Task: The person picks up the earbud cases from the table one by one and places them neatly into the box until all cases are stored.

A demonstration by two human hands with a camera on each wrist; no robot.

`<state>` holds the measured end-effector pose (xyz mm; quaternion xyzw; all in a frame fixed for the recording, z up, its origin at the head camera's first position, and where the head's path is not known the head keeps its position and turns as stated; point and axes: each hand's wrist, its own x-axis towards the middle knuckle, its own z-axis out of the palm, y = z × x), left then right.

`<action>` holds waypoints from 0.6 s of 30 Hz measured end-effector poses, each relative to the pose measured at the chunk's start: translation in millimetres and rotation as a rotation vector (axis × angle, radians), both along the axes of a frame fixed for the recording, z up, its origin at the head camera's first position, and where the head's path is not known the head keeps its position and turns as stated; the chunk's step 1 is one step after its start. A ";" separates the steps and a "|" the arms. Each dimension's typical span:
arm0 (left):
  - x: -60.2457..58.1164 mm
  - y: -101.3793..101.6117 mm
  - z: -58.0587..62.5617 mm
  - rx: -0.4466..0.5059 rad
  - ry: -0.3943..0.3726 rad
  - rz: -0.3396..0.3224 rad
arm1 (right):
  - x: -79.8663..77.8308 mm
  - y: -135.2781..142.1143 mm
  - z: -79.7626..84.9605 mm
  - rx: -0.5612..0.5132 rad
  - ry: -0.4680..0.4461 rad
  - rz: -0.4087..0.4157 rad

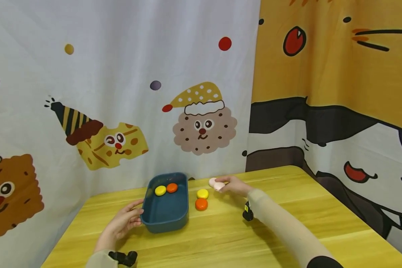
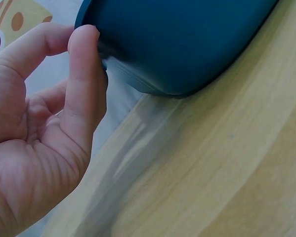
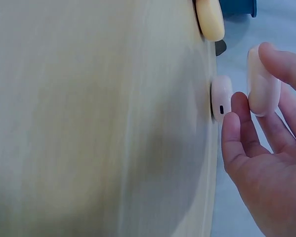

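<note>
A dark blue rounded rectangular bin (image 1: pixel 165 226) stands on the table, with a yellow disc (image 1: pixel 160 191) and an orange disc (image 1: pixel 172 188) inside. At its left side my left hand (image 1: pixel 124 221) pinches the rim between thumb and finger, as the left wrist view shows. My right hand (image 1: pixel 235 185) holds a pale pink rounded disc (image 3: pixel 264 89) between thumb and fingers, just above the table. A second pale pink disc (image 3: pixel 221 98), with a small dark slot in its side, lies beside it. Between bin and right hand lie another yellow disc (image 1: pixel 202 194) and another orange disc (image 1: pixel 201 204).
The wood-grain table (image 1: pixel 221 242) ends at the back against a white curtain (image 1: pixel 120 56) printed with cartoon food. An orange and black cartoon curtain (image 1: pixel 338 82) hangs along the right side. Each wrist wears a small black camera.
</note>
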<state>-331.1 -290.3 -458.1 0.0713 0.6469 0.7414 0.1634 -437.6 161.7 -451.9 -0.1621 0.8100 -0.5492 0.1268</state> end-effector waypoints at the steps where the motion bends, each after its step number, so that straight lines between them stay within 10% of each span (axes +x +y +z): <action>1: 0.0 0.2 -0.4 0.000 0.001 -0.003 | 0.3 2.5 -0.5 -0.009 0.001 -0.001; 18: -3.5 -0.5 -4.7 0.017 0.014 0.010 | 6.1 13.8 12.2 -0.017 0.020 -0.002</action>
